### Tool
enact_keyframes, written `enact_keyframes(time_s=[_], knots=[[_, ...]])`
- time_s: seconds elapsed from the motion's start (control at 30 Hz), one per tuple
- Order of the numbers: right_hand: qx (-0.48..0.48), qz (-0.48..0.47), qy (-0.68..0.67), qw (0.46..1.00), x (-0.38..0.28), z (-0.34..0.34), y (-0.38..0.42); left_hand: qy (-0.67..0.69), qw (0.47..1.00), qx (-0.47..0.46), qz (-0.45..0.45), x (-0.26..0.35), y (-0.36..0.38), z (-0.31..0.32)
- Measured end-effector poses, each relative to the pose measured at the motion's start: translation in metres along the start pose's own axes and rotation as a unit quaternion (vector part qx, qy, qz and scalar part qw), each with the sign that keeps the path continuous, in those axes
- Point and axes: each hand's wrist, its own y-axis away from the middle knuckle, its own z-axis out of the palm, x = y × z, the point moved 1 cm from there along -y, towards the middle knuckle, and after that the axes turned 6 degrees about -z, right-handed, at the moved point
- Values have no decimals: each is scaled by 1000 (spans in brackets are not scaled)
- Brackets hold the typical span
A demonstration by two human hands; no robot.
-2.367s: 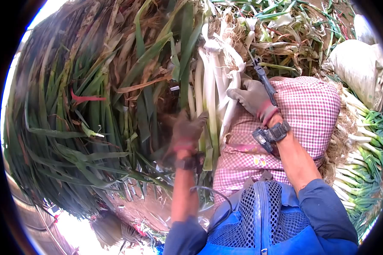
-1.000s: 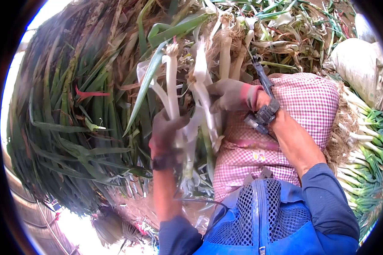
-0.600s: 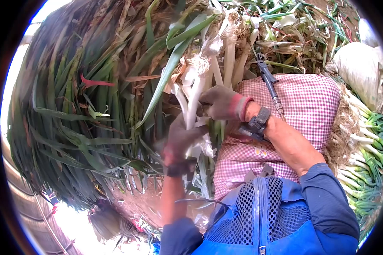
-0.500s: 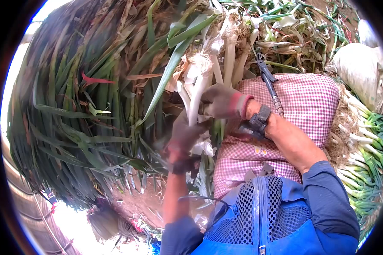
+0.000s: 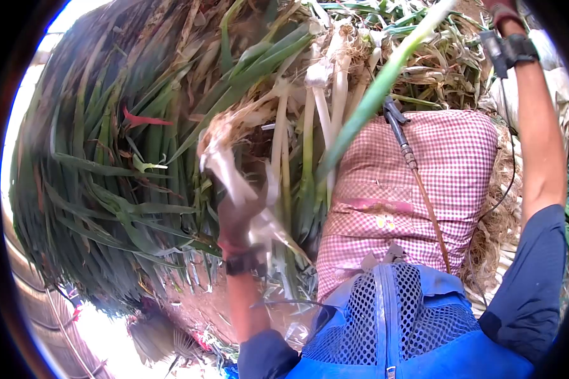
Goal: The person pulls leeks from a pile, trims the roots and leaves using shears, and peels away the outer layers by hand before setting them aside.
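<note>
My left hand (image 5: 237, 221), in a dark glove with a reddish cuff, is closed round the pale stalks of green onions (image 5: 231, 177), whose rooty ends point up and left. It is somewhat blurred. At the top right edge, my right hand (image 5: 503, 11), also gloved, is partly cut off and its fingers are hidden. A long green onion (image 5: 385, 82) slants through the air, white toward the top edge and green lower down. Whether my right hand holds it is out of view. More green onions (image 5: 325, 101) with rooty ends lie just beyond my left hand.
A large pile of green onions (image 5: 107, 170) fills the left. A checked cushion (image 5: 423, 151) bears a black wand (image 5: 401, 136) with a thin rod. Trimmed leaves (image 5: 446, 69) lie behind it. A pale sack (image 5: 553, 95) and rooty onions (image 5: 499, 221) are at the right.
My right hand has swung away from the left hand, up to the top right corner. A long green onion now slants across the view. My left hand has shifted slightly left and down.
</note>
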Motion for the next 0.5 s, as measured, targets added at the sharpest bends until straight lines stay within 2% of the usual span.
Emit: enact_keyframes(time_s=[0.03,0.07,0.1,0.13,0.17,0.2,0.23,0.27,0.3,0.33,0.37,0.4,0.43,0.5], knots=[[-136,-108,256,951,37,45,-49,25,1000,1,-8,-5,0,-7],[-136,-107,258,950,43,35,-40,42,999,-20,19,-24,-7,-19],[-68,32,44,996,50,9,-15,29,999,-23,8,-20,-4,-19],[5,168,-175,970,52,-20,12,16,1000,-24,-4,-13,1,-19],[40,156,-283,946,37,-42,47,16,1000,-23,-3,-9,3,-18],[129,40,-287,948,16,-43,78,5,1000,-12,4,-6,5,-15],[-18,58,-355,933,-18,-74,105,-7,1000,-1,12,-2,7,-12],[6,57,-486,872,-67,-95,139,-10,1000,-1,13,2,8,-12],[-158,-74,-516,838,-73,-18,150,-20,1000,17,5,6,11,-13],[-201,-199,-517,808,-117,-42,190,-30,999,35,-3,9,14,-13],[-264,-313,-580,705,-148,-23,219,-50,997,63,-8,12,16,-15],[-460,-163,-474,733,-185,-69,236,-51,997,63,-6,12,17,-17],[-509,-151,-540,653,-209,-66,256,-21,999,49,5,11,20,-20],[-526,-153,-460,698,-252,-63,275,-1,999,29,19,11,20,-25]])
